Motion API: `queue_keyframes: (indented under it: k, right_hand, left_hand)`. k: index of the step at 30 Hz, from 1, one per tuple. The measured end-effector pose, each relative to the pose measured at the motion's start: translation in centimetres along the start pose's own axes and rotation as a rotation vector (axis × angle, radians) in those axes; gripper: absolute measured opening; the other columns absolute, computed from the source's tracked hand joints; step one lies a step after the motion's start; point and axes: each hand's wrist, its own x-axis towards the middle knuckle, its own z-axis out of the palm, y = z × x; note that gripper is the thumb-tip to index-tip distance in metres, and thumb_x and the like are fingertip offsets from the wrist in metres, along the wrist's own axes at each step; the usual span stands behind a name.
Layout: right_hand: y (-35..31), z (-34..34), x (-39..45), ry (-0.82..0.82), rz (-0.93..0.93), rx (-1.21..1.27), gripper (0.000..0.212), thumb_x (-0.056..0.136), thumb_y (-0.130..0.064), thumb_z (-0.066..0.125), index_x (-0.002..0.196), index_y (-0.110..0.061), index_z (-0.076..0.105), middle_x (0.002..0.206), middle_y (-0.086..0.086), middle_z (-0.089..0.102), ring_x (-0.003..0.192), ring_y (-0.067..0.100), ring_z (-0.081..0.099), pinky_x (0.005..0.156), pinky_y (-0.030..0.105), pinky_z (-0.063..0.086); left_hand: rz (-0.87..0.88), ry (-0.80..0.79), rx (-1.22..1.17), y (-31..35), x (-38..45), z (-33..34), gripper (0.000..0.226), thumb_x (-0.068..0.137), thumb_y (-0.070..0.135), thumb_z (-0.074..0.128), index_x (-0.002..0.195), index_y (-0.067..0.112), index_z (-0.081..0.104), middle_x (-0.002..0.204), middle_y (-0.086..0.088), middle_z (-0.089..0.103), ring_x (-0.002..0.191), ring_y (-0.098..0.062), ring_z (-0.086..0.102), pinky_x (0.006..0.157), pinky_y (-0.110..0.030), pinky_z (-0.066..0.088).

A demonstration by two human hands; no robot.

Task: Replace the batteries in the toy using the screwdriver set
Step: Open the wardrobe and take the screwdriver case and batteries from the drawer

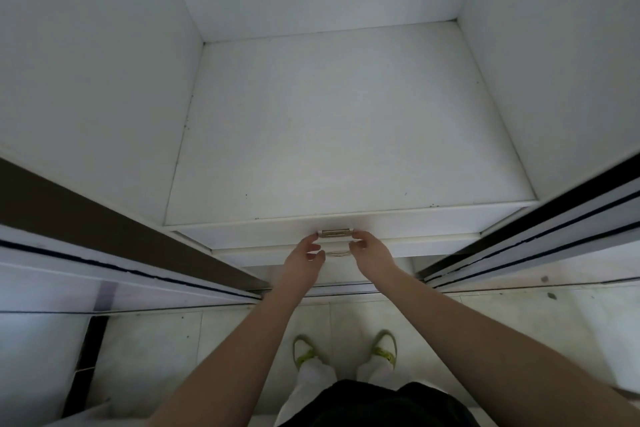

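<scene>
No toy, screwdriver set or batteries are in view. I stand in front of a white wardrobe with a drawer (415,224) under a bare shelf. A small gold metal handle (335,233) sits at the middle of the drawer front. My left hand (304,262) has its fingertips on the handle's left end. My right hand (372,253) curls its fingers around the right end. The drawer looks shut or nearly shut, and its inside is hidden. A second drawer handle (337,254) shows just below, between my hands.
The white shelf (346,128) sits between white side walls. Sliding door panels with dark tracks flank the opening at left (121,253) and right (536,239). My feet in green-and-white shoes (346,352) stand on a pale tiled floor.
</scene>
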Motion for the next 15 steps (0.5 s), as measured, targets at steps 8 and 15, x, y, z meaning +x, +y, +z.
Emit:
queue_keyframes:
  k: [8,15]
  right_hand:
    - [-0.3,0.0,0.7,0.02,0.072,0.02,0.026,0.097,-0.033,0.049,0.098,-0.011,0.063,0.087,0.004,0.069,0.077,0.021,0.064,0.069,0.031,0.048]
    - [-0.8,0.0,0.2,-0.059,0.056,0.151,0.023,0.1,-0.024,0.047,0.093,-0.01,0.064,0.075,-0.001,0.065,0.06,0.011,0.055,0.056,0.019,0.04]
  left_hand:
    - [-0.05,0.026,-0.071,0.6,1.2,-0.4,0.02,0.094,0.036,0.057,0.1,0.018,0.061,0.088,0.0,0.07,0.072,-0.014,0.063,0.063,-0.026,0.045]
    - [-0.081,-0.003,-0.057,1.2,2.0,-0.3,0.019,0.097,0.028,0.053,0.09,0.012,0.06,0.069,0.001,0.063,0.054,-0.016,0.05,0.055,-0.024,0.039]
